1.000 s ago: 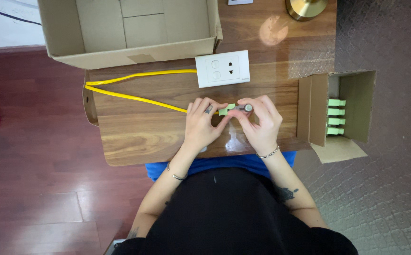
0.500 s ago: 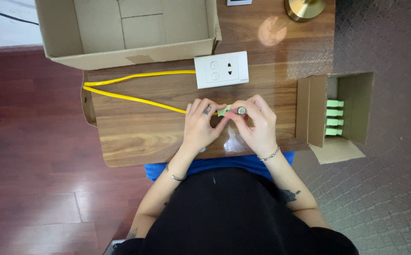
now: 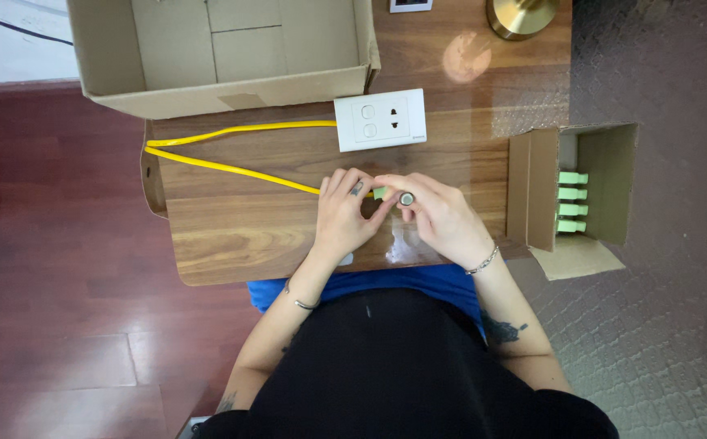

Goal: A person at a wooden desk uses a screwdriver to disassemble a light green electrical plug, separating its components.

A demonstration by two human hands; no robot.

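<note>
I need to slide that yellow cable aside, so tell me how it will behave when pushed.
The yellow cable will probably flex rather than slide as one piece: it already lies folded back in a loop on the wooden table. It looks thin, so likely light. One end runs to the left hand, so a push may tug there.
</note>
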